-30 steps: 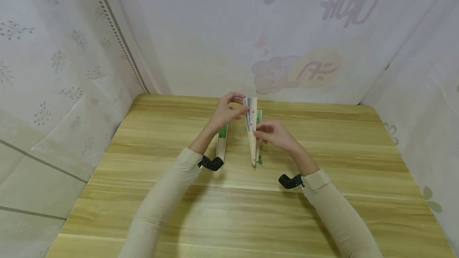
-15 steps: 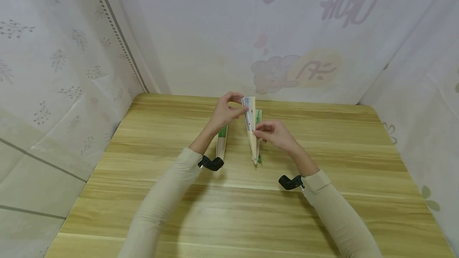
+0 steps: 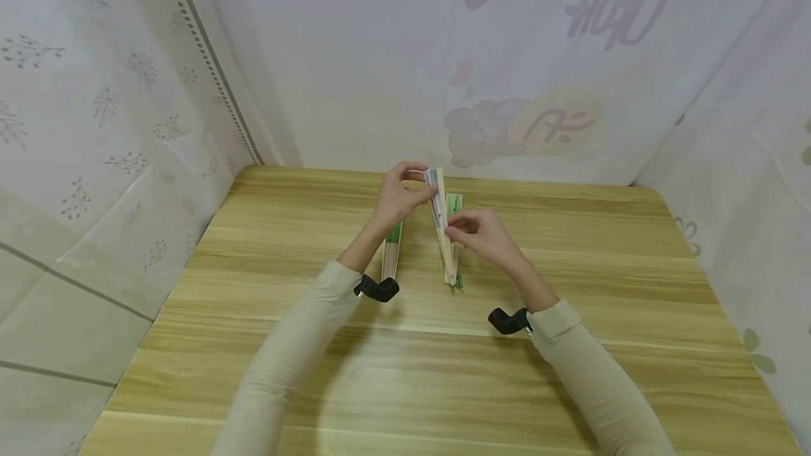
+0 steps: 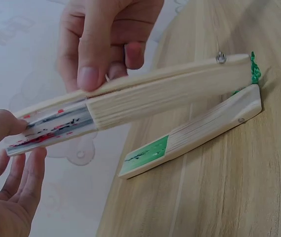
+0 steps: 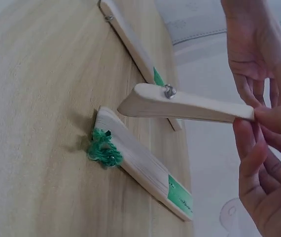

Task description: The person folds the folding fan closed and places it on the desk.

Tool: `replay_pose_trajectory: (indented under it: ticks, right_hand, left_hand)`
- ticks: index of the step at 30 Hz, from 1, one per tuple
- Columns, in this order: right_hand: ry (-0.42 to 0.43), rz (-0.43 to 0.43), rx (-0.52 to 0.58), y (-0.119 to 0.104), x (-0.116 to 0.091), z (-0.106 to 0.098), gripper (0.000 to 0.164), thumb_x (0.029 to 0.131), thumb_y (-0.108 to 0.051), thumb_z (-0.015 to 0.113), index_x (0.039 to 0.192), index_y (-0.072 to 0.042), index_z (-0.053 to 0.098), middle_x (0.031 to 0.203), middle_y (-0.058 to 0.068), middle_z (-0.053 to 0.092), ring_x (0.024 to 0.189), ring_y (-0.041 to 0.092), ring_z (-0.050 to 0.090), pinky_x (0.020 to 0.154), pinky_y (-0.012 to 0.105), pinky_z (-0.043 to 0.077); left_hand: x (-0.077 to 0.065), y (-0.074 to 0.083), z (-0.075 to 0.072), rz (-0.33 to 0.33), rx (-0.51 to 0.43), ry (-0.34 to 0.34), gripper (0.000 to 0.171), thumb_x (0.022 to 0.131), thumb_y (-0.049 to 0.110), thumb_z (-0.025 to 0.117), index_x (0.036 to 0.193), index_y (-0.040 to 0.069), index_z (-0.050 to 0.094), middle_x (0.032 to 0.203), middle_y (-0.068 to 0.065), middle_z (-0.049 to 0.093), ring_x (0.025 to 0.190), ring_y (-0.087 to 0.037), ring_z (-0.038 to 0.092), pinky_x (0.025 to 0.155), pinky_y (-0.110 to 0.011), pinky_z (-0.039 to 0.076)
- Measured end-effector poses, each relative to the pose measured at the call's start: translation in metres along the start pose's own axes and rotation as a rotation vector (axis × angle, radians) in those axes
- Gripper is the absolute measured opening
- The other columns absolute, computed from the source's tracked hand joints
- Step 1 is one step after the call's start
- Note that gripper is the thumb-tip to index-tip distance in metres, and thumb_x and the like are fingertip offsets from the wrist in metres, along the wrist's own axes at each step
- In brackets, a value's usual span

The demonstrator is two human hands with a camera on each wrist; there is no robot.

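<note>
A folded hand fan (image 3: 438,210), pale wood with a white leaf painted in red and grey, is held upright-leaning between both hands. My left hand (image 3: 400,195) pinches its leaf end between thumb and fingers. With thumb and fingertips my right hand (image 3: 481,234) grips the fan's edge lower down, at the sticks. Below the right hand a folded fan with a green leaf (image 3: 455,203) and a green tassel (image 5: 105,148) lies on the table, partly covered. Another green-leaf folded fan (image 3: 390,262) lies to the left, its top end hidden behind the left hand.
The wood-grain table (image 3: 405,378) reaches to a printed white cloth (image 3: 355,76) at the back, with more cloth on both sides. Each wrist carries a black camera mount, the left one (image 3: 380,290) close by the left green fan.
The held fan's top has shifted slightly left, and the fan has turned so less of its painted leaf shows. My right hand has edged left with it; the green fans lie where they were.
</note>
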State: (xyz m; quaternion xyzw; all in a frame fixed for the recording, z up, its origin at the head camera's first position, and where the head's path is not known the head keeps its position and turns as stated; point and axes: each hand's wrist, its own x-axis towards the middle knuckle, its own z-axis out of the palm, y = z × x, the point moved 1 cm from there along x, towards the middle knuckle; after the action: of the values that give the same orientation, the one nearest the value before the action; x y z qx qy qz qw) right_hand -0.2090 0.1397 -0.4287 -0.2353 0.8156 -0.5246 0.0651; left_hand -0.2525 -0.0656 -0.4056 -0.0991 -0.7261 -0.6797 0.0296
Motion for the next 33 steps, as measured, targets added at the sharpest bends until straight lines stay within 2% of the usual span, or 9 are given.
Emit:
replay_pose_trajectory:
  ticks: [3,7,12,14,17,23,26,30,33]
  right_hand:
    - [0.022,-0.008,-0.102,-0.004,0.002,0.004,0.016,0.097,-0.01,0.072,0.108,0.002,0.073,0.093,0.008,0.073,0.083,0.03,0.07,0.07,0.037,0.058]
    - [0.059,0.008,-0.183,-0.009,0.005,0.009,0.018,0.095,-0.013,0.075,0.105,0.002,0.074,0.091,0.008,0.072,0.08,0.023,0.068,0.073,0.039,0.058]
    - [0.071,0.012,-0.207,-0.009,0.006,0.013,0.017,0.095,-0.011,0.075,0.103,0.003,0.073,0.089,0.008,0.071,0.078,0.022,0.067,0.073,0.039,0.058]
    - [0.074,0.01,-0.198,-0.009,0.005,0.012,0.016,0.095,-0.011,0.075,0.103,0.002,0.073,0.089,0.008,0.071,0.078,0.022,0.067,0.072,0.039,0.058]
    - [0.08,0.002,-0.165,-0.006,0.004,0.009,0.015,0.095,-0.01,0.074,0.104,0.003,0.074,0.091,0.009,0.071,0.078,0.023,0.067,0.071,0.04,0.058]
    - [0.097,0.019,-0.109,-0.002,0.001,0.001,0.016,0.096,-0.013,0.074,0.105,0.0,0.075,0.093,0.008,0.072,0.079,0.029,0.068,0.069,0.036,0.058]
    - [0.107,0.043,-0.058,0.0,-0.001,-0.003,0.016,0.096,-0.013,0.074,0.105,0.0,0.075,0.095,0.01,0.072,0.083,0.035,0.069,0.071,0.04,0.059]
    - [0.108,0.089,0.031,0.005,-0.004,-0.009,0.019,0.096,-0.013,0.074,0.108,0.002,0.074,0.1,0.013,0.073,0.089,0.036,0.07,0.077,0.053,0.059]
    - [0.109,0.128,0.087,0.009,-0.007,-0.014,0.021,0.097,-0.013,0.073,0.111,0.003,0.073,0.103,0.014,0.073,0.089,0.035,0.07,0.079,0.056,0.057]
  left_hand:
    - [0.0,-0.001,0.001,-0.007,0.007,0.024,0.043,0.086,-0.003,0.08,0.125,-0.005,0.061,0.114,-0.025,0.06,0.082,-0.04,0.071,0.073,-0.041,0.061]
    - [0.0,-0.003,0.001,-0.025,0.007,0.052,0.04,0.086,-0.004,0.079,0.123,-0.003,0.061,0.111,-0.021,0.06,0.078,-0.039,0.071,0.067,-0.034,0.061]
    - [-0.003,-0.005,0.002,0.013,-0.002,-0.004,0.043,0.09,-0.002,0.076,0.13,-0.001,0.058,0.113,-0.02,0.06,0.086,-0.043,0.071,0.074,-0.046,0.061]
    - [-0.006,-0.006,0.002,0.021,-0.022,-0.053,0.047,0.093,-0.001,0.073,0.136,0.002,0.054,0.115,-0.021,0.059,0.091,-0.046,0.069,0.078,-0.052,0.059]
    - [-0.01,-0.008,0.002,-0.003,-0.061,-0.125,0.052,0.095,-0.001,0.07,0.142,0.005,0.048,0.116,-0.021,0.06,0.095,-0.045,0.068,0.08,-0.053,0.058]
    - [-0.021,-0.017,0.009,-0.064,-0.034,-0.252,0.035,0.098,-0.006,0.064,0.131,-0.005,0.055,0.113,-0.025,0.063,0.097,-0.053,0.065,0.081,-0.06,0.056]
    - [-0.027,-0.021,0.014,-0.084,0.008,-0.303,0.028,0.099,-0.006,0.062,0.127,-0.007,0.057,0.111,-0.025,0.064,0.093,-0.049,0.067,0.079,-0.055,0.058]
    - [-0.034,-0.026,0.021,-0.104,0.023,-0.319,0.026,0.099,-0.003,0.064,0.124,-0.005,0.058,0.109,-0.023,0.066,0.088,-0.039,0.071,0.076,-0.053,0.06]
    - [-0.038,-0.028,0.027,-0.1,-0.002,-0.306,0.03,0.098,-0.003,0.065,0.127,-0.006,0.057,0.109,-0.024,0.067,0.087,-0.038,0.071,0.076,-0.056,0.059]
